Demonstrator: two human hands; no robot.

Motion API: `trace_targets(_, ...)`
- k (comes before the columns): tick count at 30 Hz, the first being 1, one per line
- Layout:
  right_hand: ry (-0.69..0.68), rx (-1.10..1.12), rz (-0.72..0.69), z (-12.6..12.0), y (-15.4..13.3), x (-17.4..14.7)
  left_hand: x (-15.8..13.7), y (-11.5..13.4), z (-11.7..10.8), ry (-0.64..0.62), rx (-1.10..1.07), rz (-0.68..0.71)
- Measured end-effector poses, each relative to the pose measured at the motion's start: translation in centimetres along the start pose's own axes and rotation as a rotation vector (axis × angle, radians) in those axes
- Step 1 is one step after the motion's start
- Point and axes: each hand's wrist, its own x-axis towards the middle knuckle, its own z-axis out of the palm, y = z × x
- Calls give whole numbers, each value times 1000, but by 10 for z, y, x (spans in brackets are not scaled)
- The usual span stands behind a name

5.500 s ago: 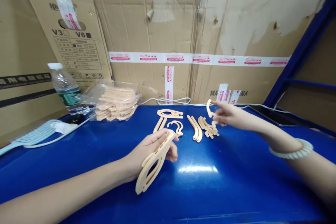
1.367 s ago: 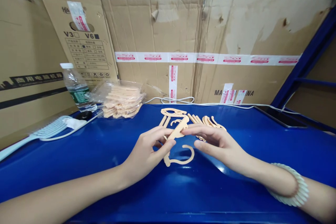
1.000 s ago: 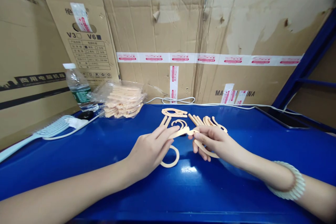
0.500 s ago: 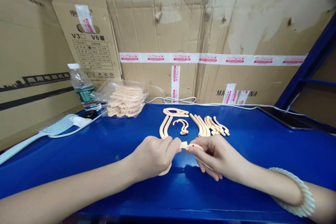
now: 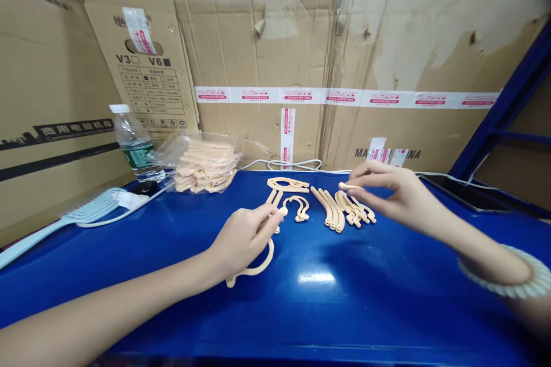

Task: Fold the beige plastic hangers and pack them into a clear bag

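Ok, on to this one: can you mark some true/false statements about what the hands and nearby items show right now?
1. The right hand pinches a small pale piece. True.
2. The left hand is holding a hairbrush. False: the left hand holds a pale curved part.
3. The bottle has a white cap. True.
4. A bracelet is worn on the left arm. False: the bracelet is on the right arm.
5. As seen here, a plastic bag lies right of the bottle. True.
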Motion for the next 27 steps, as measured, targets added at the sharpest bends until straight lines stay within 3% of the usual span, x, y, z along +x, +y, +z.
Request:
trace_targets(2,-100,-27,54,-11,26,1,4,-2,-2,-11,-154,-136)
trace_targets(6,-194,-105,-18,-7,60,-5,10,-3,-3,-69,-429,-333)
trace_targets(11,-304,-131,-72,13,73,-10,9,2,-5,-83,-625,-475)
trace_targets(15,-377,-136,-92,14,72,-10,9,3,-5,-80,-731,-528)
trace_targets(20,-298,-142,-140,17,25,-8,9,5,-5,-10,-826,-533)
trace_targets(23,-229,-35,-318,31,-23,-10,8,8,-4,31,-859,-516)
trace_targets(27,-219,-188,-518,51,-57,-19,5,11,-2,30,-890,-496)
